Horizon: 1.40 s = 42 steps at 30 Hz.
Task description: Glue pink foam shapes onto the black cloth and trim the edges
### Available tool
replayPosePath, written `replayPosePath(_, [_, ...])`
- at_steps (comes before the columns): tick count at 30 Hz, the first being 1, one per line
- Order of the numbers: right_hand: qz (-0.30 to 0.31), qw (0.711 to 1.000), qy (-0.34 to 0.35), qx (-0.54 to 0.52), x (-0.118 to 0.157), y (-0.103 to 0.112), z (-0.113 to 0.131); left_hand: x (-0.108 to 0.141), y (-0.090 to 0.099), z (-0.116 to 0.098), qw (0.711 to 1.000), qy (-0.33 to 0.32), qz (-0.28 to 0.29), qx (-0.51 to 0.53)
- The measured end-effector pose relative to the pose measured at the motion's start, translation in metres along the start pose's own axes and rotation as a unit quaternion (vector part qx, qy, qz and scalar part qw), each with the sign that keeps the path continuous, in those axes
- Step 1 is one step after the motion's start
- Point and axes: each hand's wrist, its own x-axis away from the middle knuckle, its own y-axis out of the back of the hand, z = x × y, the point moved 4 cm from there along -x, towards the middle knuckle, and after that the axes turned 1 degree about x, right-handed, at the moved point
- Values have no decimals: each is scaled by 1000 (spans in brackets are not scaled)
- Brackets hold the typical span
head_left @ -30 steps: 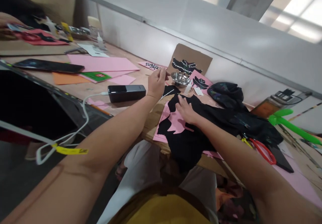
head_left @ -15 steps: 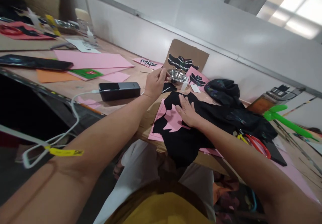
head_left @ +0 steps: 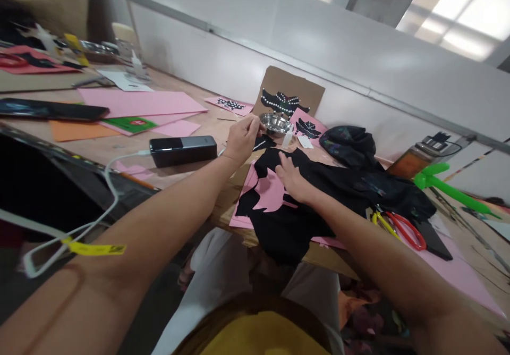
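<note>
My left hand (head_left: 241, 138) is raised over the table beside a shiny metal bowl (head_left: 275, 123), fingers pinched together; what they hold, if anything, is hidden. My right hand (head_left: 294, 180) rests on a black cloth (head_left: 281, 233), index finger stretched forward and the others partly bent. The cloth has a cut-out through which a pink sheet (head_left: 268, 193) shows. A small white squeeze bottle (head_left: 287, 137) stands by the bowl. Behind it, a brown card (head_left: 314, 95) leans on the wall, bearing a black shape edged with white beads. A beaded black piece (head_left: 307, 128) lies on pink sheet nearby.
A black power bank (head_left: 183, 150) with a white cable (head_left: 115, 190) sits to the left, near a phone (head_left: 51, 109) and pink sheets (head_left: 143, 101). To the right are red-handled scissors (head_left: 408, 231), a bottle (head_left: 416, 155) of amber liquid and a green balloon (head_left: 458, 190).
My right hand's fingers have drawn closer together and bent on the cloth. My left hand stays pinched near the bowl. The view has shifted slightly.
</note>
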Motion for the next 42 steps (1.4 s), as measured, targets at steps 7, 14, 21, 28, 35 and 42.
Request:
replayPosePath(7, [55,991,64,102,7,-17,6,6,-5,2,999,8,38,-24])
replayPosePath(14, [56,989,71,113,8,-23,9,17,-14,0,993,19,97,-60])
replayPosePath(21, [47,991,86,96,6,-28,8,23,-17,-8,980,36,171,-92])
replayPosePath(28, [52,993,83,69,10,-29,10,35,-18,-27,966,54,235,-95])
replayPosePath(35, [32,995,91,-24,12,-24,11,48,-21,-25,960,73,263,-62])
replayPosePath(42, [-245,906,-30,-345,6,-11,-29,49,-26,-18,949,107,290,-62])
